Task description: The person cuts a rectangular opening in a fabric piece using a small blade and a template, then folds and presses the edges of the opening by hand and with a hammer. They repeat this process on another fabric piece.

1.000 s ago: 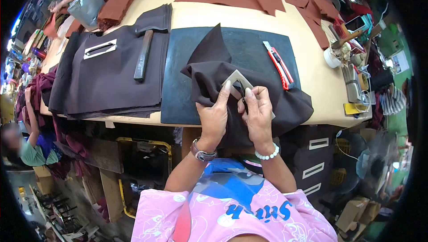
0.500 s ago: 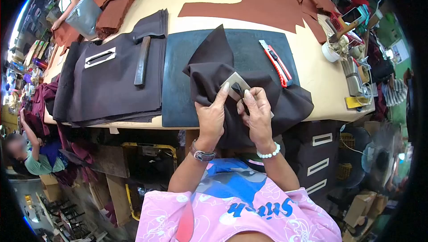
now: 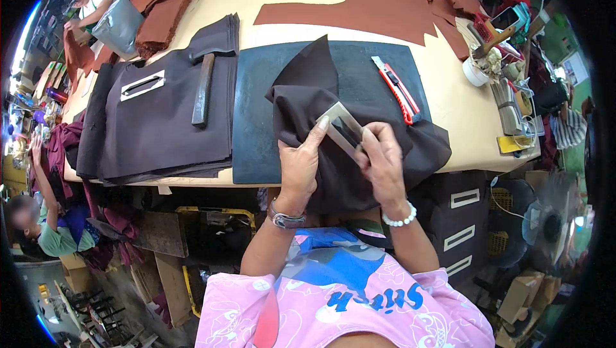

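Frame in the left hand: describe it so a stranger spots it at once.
On the tan table, find the dark mat, then the bunched cloth overlapping it. The pale frame slants across that cloth; unlike the other frames, it is in the left hand.

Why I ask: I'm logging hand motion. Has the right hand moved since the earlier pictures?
Yes: judged against the dark mat, the right hand has shifted slightly toward the picture's right, away from the left hand.
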A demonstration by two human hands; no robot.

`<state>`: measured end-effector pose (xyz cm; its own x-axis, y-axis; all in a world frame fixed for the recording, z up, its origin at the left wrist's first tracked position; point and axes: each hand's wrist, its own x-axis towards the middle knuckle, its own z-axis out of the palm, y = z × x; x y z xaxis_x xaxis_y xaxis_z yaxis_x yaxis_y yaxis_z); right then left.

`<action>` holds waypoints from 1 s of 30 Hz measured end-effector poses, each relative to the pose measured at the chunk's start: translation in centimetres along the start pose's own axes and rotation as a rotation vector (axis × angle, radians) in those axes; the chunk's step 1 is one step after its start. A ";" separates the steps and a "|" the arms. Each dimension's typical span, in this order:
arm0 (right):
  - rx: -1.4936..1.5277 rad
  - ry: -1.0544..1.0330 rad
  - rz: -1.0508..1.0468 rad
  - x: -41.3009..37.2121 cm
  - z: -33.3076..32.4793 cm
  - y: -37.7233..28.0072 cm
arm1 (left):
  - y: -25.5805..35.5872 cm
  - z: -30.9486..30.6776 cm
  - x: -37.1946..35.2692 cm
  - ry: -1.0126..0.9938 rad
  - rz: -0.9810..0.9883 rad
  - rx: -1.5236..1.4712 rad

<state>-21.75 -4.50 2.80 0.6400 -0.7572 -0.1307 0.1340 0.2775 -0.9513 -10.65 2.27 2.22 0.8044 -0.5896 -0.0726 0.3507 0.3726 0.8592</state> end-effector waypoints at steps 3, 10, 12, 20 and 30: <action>-0.663 0.015 -0.408 -0.4 -0.9 -2.1 | 1.4 0.1 -0.1 -0.024 -0.029 0.008; -1.312 -0.328 -1.008 2.2 -1.5 -5.4 | 2.6 0.2 -0.5 -0.164 -0.036 0.052; -1.277 -0.359 -1.073 2.5 -1.5 -5.4 | 2.5 0.1 -0.5 -0.182 -0.022 0.068; -1.154 -0.352 -1.070 3.7 -0.7 -5.1 | 3.0 0.0 -1.1 -0.169 -0.087 0.130; -0.943 -0.226 -0.567 6.4 0.5 -3.5 | 1.5 -1.6 0.0 -0.178 -0.316 -0.066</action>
<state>-17.78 -9.99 5.43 0.8038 -0.4807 0.3505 -0.1156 -0.7042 -0.7005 -9.33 3.98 2.73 0.5576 -0.7961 -0.2352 0.6036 0.1943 0.7733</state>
